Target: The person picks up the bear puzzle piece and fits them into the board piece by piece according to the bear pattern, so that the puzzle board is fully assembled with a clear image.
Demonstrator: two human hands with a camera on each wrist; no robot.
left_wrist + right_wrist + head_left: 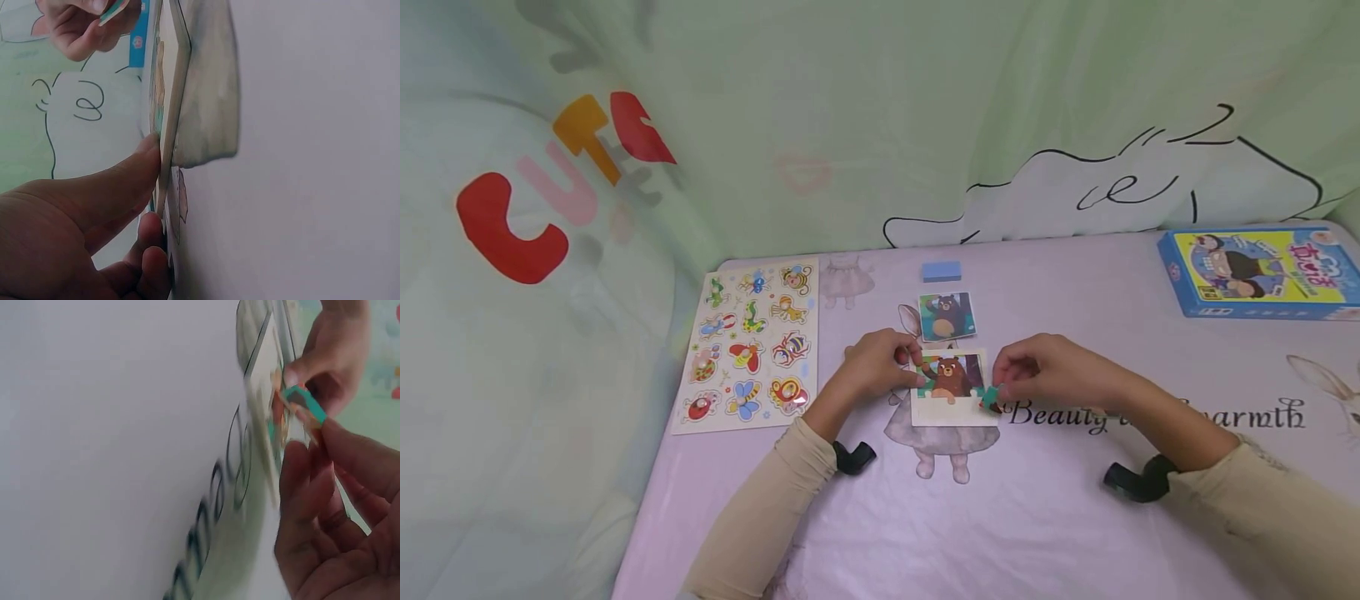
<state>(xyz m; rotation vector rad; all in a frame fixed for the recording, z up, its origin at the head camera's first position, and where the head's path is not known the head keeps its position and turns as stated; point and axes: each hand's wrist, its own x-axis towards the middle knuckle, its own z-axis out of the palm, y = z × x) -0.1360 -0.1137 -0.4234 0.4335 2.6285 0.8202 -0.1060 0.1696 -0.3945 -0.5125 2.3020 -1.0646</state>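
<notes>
A wooden jigsaw tray [934, 414] with a brown bear picture lies in front of me, its upper part filled and its lower strip bare. My left hand [882, 363] holds the tray's left edge, the thumb [134, 172] on top and the fingers curled at the side. Over the tray's right edge, my right hand [1037, 371] pinches a green puzzle piece [990, 398] between thumb and fingers. In the right wrist view the puzzle piece [304, 404] is tilted above the tray. Just behind the tray lies a square bear picture card [947, 317].
A board of insect pieces [735, 416] lies at the left. A small blue block [942, 272] sits behind the bear card. At the back right is a blue and yellow box [1262, 275]. Printed cloth covers the table [925, 533], and a curtain [850, 108] hangs behind.
</notes>
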